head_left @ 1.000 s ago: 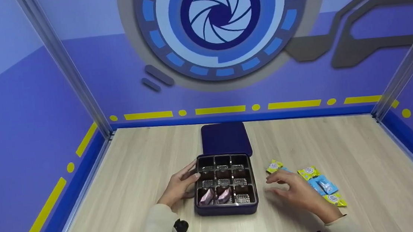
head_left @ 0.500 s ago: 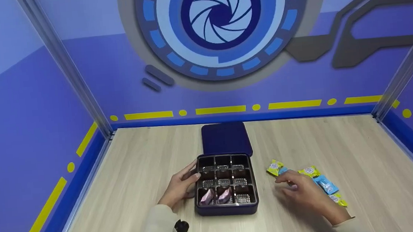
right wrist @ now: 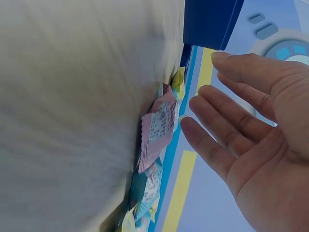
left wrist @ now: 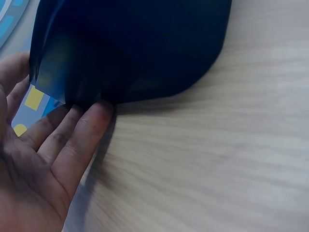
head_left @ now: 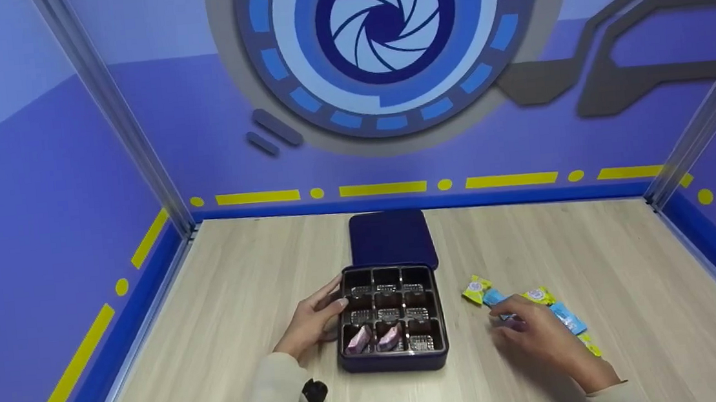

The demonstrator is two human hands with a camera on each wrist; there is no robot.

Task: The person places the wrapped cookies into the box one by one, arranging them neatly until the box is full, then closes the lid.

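Observation:
A dark blue box stands on the table, its dark tray divided into several compartments. Two pink-wrapped candies lie in the front row, in the left and middle compartments. My left hand holds the box's left side, thumb at the rim; the left wrist view shows fingertips against the box wall. Over the loose candies to the right hovers my right hand, fingers loosely bent and holding nothing. Below it, in the right wrist view, lie a pink candy and a teal one. The hand partly hides several candies.
The dark blue lid lies flat behind the box. A yellow candy and a blue candy sit between box and right hand; another blue candy lies beyond it. Printed panels enclose the wooden table.
My right hand has moved a little right and towards me over the candies, uncovering the blue candy beside the yellow one. The left hand and the box stay in place.

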